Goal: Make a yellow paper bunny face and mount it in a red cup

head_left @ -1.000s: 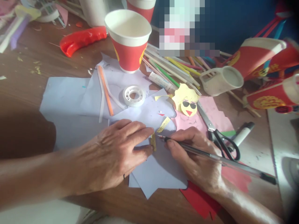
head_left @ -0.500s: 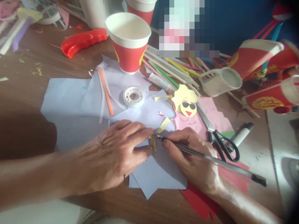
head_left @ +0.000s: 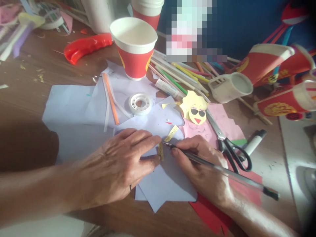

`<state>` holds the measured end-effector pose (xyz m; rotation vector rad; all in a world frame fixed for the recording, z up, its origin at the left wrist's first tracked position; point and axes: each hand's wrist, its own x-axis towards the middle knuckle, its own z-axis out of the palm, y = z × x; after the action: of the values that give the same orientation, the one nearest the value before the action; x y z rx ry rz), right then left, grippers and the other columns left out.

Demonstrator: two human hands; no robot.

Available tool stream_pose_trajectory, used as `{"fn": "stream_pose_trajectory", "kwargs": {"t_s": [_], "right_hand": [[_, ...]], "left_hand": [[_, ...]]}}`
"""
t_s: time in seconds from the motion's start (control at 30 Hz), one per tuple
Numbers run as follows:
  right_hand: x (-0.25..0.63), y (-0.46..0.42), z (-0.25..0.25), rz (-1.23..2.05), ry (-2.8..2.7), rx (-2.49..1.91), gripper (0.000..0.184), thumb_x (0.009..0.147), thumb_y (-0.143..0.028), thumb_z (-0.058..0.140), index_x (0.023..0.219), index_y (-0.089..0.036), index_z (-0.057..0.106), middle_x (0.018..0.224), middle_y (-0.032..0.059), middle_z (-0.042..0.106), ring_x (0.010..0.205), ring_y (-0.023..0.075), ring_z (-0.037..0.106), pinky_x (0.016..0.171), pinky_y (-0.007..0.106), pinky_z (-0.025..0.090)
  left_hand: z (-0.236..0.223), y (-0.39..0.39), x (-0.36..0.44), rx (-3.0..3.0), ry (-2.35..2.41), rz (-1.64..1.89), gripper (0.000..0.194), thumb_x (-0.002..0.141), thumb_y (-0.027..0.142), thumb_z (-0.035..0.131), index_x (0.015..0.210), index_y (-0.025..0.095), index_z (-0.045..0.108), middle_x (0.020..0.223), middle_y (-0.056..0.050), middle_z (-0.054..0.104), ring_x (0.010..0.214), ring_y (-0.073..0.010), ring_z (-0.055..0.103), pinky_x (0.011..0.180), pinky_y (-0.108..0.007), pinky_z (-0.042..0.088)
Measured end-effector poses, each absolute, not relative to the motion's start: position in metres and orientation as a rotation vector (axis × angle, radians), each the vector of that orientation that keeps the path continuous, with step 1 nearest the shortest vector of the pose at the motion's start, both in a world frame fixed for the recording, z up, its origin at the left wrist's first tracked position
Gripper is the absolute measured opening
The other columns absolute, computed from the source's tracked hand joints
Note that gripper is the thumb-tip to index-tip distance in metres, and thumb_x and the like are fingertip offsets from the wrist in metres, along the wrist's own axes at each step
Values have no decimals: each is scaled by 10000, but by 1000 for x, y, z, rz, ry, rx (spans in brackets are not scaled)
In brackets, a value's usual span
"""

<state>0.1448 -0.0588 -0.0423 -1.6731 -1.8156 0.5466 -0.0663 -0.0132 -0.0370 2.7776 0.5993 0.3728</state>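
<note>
My right hand (head_left: 203,168) is closed around a clear-barrelled pen (head_left: 222,171), its tip touching or nearly touching a small yellow paper strip (head_left: 161,152). My left hand (head_left: 133,154) lies on the blue paper (head_left: 170,186), fingers stretched out, index fingertip and thumb apart at the two ends of that strip. Just above lies a second yellow strip (head_left: 171,133) with dark pen marks. A yellow paper cutout face (head_left: 197,115) with dark glasses and a red mouth rests up and to the right, on pink paper (head_left: 227,121).
Black-handled scissors (head_left: 228,146) and a marker (head_left: 253,144) lie right of my right hand. A white tape roll (head_left: 140,104), straws (head_left: 111,98) and a red-and-white paper cup (head_left: 134,49) stand or lie beyond. Farther off are a red handle (head_left: 87,47), a white mug (head_left: 232,87) and tipped cups (head_left: 286,100).
The view has shifted slightly. Both hands, the pen and the strip keep nearly the same positions relative to one another.
</note>
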Motion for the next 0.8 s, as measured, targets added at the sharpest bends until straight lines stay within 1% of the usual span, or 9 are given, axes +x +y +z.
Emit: {"fn": "stream_pose_trajectory", "kwargs": {"t_s": [0.17,0.23,0.37,0.43,0.57,0.8], "right_hand": [[148,-60,-46,634,-1781,-1541,73,809,-187,634,799,-228,575,659,-64,659,526,84,611,491,173,440],[149,-60,-47,667,-1774,-1525,74,815,-186,633,810,-230,573,670,-63,658,547,84,615,512,173,450],[148,-59,-48,653,-1790,-1530,76,815,-190,635,813,-235,573,678,-66,666,579,86,630,575,179,473],[148,-59,-48,641,-1805,-1529,74,817,-198,634,811,-237,571,663,-67,663,577,84,632,560,172,467],[148,-58,-48,652,-1847,-1520,80,825,-203,626,795,-234,559,626,-66,640,540,83,612,516,173,449],[145,-55,-46,698,-1856,-1525,84,812,-174,620,780,-223,561,637,-53,652,558,95,625,530,184,463]], "left_hand": [[-39,-14,-66,2778,613,321,303,785,71,514,1022,197,656,1108,-98,577,994,-256,516,802,-403,458],[-39,-15,-65,2771,621,307,315,780,71,516,1036,194,653,1063,-97,581,977,-259,515,788,-402,458],[-38,-16,-65,2732,629,291,337,775,66,520,1064,187,646,989,-89,576,921,-250,512,743,-392,457],[-37,-15,-65,2718,633,293,338,783,63,514,1071,186,643,969,-81,572,898,-240,508,736,-389,453],[-38,-14,-64,2712,638,266,313,798,83,525,1069,193,638,968,-73,568,905,-241,497,759,-401,442],[-37,-14,-65,2698,634,237,310,801,94,529,1076,195,632,968,-68,567,880,-234,491,744,-397,433]]}}
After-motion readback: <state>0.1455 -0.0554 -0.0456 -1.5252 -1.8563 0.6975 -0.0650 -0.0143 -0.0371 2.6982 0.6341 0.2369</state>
